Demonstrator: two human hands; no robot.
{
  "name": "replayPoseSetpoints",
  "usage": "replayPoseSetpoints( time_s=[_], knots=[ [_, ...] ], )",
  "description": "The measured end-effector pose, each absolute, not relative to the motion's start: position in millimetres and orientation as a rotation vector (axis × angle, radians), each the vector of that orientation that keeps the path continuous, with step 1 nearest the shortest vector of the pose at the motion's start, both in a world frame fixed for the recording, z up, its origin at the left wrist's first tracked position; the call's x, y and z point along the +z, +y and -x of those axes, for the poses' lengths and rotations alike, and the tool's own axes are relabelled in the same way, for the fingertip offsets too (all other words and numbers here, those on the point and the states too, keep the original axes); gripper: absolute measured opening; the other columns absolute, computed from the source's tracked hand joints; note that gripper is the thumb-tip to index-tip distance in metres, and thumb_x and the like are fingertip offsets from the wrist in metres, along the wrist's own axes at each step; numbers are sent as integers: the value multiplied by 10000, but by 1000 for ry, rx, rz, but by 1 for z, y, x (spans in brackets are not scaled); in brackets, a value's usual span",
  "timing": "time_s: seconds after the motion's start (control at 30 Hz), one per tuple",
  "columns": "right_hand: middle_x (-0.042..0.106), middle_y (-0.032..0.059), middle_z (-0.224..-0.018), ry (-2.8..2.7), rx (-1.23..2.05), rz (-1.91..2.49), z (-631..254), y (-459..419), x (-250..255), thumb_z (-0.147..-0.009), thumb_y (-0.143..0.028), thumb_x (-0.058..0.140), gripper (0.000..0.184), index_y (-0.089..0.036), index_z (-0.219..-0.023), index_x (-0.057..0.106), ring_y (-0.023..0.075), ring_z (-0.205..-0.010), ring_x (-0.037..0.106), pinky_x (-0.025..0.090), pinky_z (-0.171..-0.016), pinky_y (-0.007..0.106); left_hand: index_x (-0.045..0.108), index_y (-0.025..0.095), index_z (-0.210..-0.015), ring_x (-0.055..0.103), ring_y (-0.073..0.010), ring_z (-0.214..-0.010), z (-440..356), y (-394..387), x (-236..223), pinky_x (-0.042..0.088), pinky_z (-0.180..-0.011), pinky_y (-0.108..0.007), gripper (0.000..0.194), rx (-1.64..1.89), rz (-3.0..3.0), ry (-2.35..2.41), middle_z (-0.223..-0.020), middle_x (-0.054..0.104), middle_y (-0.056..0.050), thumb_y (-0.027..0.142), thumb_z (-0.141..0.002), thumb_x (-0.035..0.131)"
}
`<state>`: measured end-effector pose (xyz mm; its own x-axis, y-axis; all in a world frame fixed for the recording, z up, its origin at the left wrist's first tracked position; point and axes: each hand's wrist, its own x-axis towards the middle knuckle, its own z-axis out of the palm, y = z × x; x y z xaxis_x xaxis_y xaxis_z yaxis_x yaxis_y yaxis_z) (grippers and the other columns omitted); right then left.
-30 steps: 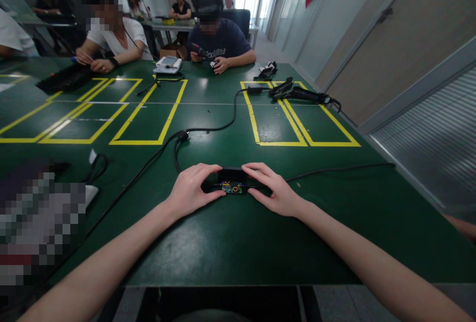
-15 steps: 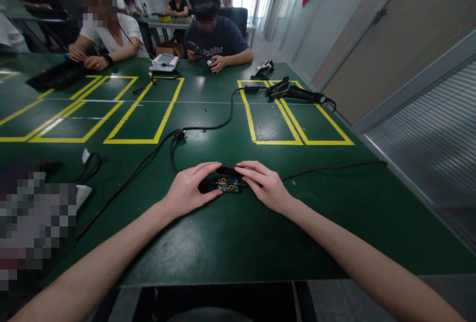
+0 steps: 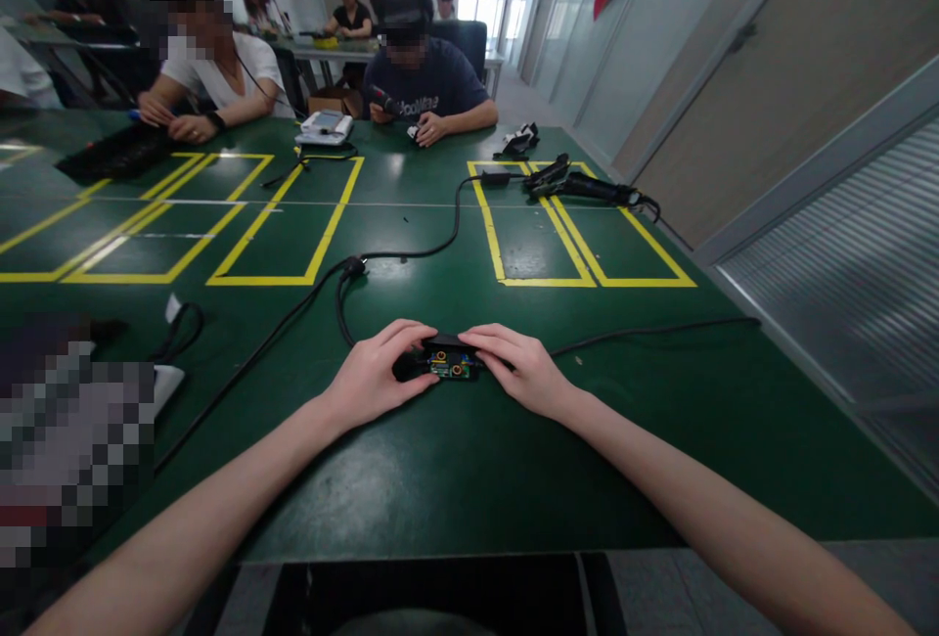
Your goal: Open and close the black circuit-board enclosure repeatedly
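Observation:
A small green circuit board (image 3: 450,366) with two copper-coloured coils lies between my hands over the green table. Along its far edge stands a black plastic cover (image 3: 447,340), tilted up. My left hand (image 3: 381,372) curls round the left end, fingertips on the cover and thumb at the board's near left corner. From the right, my right hand (image 3: 522,369) pinches the cover's right end with its fingers; its thumb is mostly hidden. A black cord (image 3: 646,332) runs off to the right from behind my right hand, and another black cable (image 3: 338,308) leads in behind the left one.
A plug (image 3: 355,266) and cable lie ahead to the left. Yellow tape rectangles (image 3: 264,280) mark the table. Beyond sit a black inline box (image 3: 495,179), a black handheld tool (image 3: 594,188), a white device (image 3: 324,127) and two co-workers. Blurred-out items (image 3: 80,431) occupy the left.
The cover's near edge has come slightly down towards the board, and my right fingers have shifted a little with it. My left hand has stayed nearly still.

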<state>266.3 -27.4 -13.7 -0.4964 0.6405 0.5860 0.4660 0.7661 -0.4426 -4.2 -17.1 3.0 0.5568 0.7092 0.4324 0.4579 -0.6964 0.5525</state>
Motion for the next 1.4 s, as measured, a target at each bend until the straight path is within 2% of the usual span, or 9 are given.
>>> replayPoseSetpoints(
  time_s=[0.33, 0.73, 0.97, 1.1, 1.27, 1.4],
  knots=[
    [739, 83, -1283, -2188, 289, 825, -267, -26, -17, -1062, -138, 467, 412, -266, -1413, 640, 190, -1151, 730, 640, -984, 351, 612, 212, -1238, 738, -208, -1024, 3, -17, 5, 631, -913, -328, 343, 889, -2453, 917, -1181, 715, -71, 287, -923, 724],
    [746, 84, -1279, -2163, 274, 857, -266, -26, -19, -1059, -142, 488, 401, -254, -1408, 648, 194, -1144, 738, 642, -992, 359, 583, 212, -1379, 717, -235, -1161, 3, -18, 0, 604, -1038, -388, 468, 929, -2437, 890, -1296, 697, -104, 268, -932, 709],
    [754, 92, -1245, -2183, 305, 832, -265, -28, -15, -1048, -140, 494, 366, -240, -1356, 665, 192, -1117, 744, 646, -961, 355, 621, 200, -1282, 723, -229, -1108, 3, -18, 4, 614, -991, -369, 381, 921, -2413, 891, -1212, 713, -92, 262, -920, 722],
    [751, 120, -1211, -2218, 353, 753, -265, -30, -9, -988, -184, 597, 296, -206, -1267, 692, 211, -1054, 756, 653, -886, 353, 669, 199, -1149, 728, -213, -1041, 2, -18, 6, 619, -945, -351, 247, 901, -2429, 868, -1151, 711, -82, 228, -908, 715],
    [734, 135, -1202, -2291, 387, 738, -267, -33, -5, -928, -249, 682, 322, -202, -1246, 694, 226, -1016, 754, 642, -844, 360, 677, 207, -1118, 710, -230, -1102, 2, -18, 5, 614, -955, -372, 273, 823, -2469, 834, -1220, 694, -97, 168, -853, 728],
    [727, 133, -1211, -2304, 373, 744, -268, -33, -6, -937, -211, 668, 321, -206, -1257, 684, 224, -1034, 749, 637, -834, 351, 663, 193, -1028, 704, -233, -1083, 1, -17, 4, 608, -921, -374, 164, 832, -2496, 817, -1195, 719, -105, 156, -874, 706]
  ],
)
